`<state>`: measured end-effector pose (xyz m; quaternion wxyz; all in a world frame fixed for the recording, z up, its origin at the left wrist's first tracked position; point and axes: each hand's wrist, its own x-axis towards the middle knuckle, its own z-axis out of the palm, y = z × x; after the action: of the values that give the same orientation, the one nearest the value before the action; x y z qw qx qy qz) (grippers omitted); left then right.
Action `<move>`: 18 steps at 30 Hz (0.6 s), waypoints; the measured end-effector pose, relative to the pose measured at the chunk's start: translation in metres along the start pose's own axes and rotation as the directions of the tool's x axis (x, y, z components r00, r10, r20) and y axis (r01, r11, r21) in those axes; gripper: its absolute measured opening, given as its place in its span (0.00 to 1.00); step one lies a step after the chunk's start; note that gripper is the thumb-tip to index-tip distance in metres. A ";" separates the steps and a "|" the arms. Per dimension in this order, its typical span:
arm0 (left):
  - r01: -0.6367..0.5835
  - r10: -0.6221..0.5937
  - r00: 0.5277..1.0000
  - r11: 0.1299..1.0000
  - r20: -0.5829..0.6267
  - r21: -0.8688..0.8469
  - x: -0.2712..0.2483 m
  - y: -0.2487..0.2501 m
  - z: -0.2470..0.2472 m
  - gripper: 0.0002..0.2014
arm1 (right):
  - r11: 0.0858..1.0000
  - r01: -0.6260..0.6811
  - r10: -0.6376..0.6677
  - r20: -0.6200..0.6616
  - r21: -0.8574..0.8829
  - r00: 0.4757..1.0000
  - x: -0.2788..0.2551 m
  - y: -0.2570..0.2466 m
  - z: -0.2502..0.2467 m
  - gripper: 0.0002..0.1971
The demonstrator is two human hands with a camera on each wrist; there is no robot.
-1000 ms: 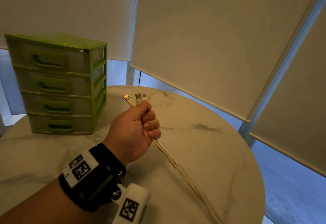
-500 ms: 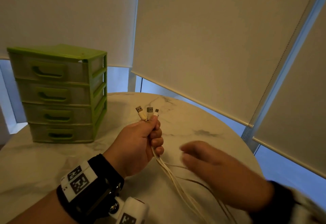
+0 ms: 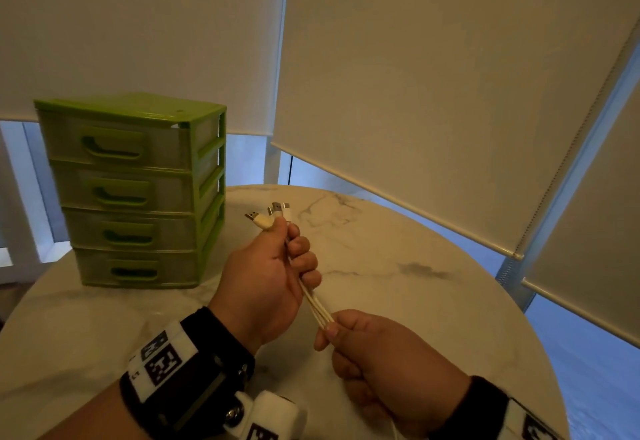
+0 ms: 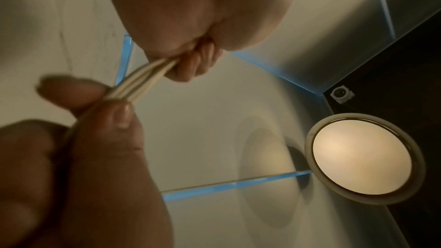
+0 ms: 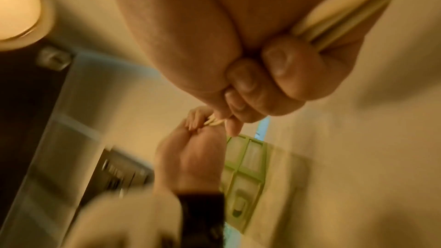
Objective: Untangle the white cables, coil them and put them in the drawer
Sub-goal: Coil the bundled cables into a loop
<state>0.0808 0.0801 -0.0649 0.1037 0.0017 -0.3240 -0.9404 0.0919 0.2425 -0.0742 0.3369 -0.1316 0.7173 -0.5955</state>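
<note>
My left hand grips a bundle of white cables in its fist above the marble table, and the plug ends stick out over the thumb. Just below it my right hand pinches the same bundle between thumb and fingers. The left wrist view shows the cables running from my left fist down to the right hand's fingers. In the right wrist view the cables pass through my right hand. The cables' lower length is hidden behind my right hand. The green drawer unit stands at the back left, all drawers closed.
The round marble table ends close on the right and at the front. Roller blinds cover the windows behind it. A round ceiling lamp shows in the left wrist view.
My right hand came in from the right and took hold of the cables just below my left fist. My left hand stayed closed on the bundle and shifted slightly.
</note>
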 end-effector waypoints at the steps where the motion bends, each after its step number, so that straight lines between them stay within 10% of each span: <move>1: -0.013 0.012 1.000 1.000 -0.020 -0.018 0.000 0.002 0.000 0.17 | 0.999 0.030 -0.031 -0.014 -0.044 0.999 0.000 -0.001 0.004 0.14; 18: -0.035 0.035 0.996 0.999 -0.077 0.003 0.004 0.025 -0.008 0.15 | 0.997 0.004 -0.018 -0.196 -0.073 0.980 -0.002 0.010 -0.008 0.08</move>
<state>0.0819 0.0548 -0.0556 0.1326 0.0323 -0.3204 -0.9374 0.0899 0.2526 -0.0829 0.2560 -0.0880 0.7675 -0.5811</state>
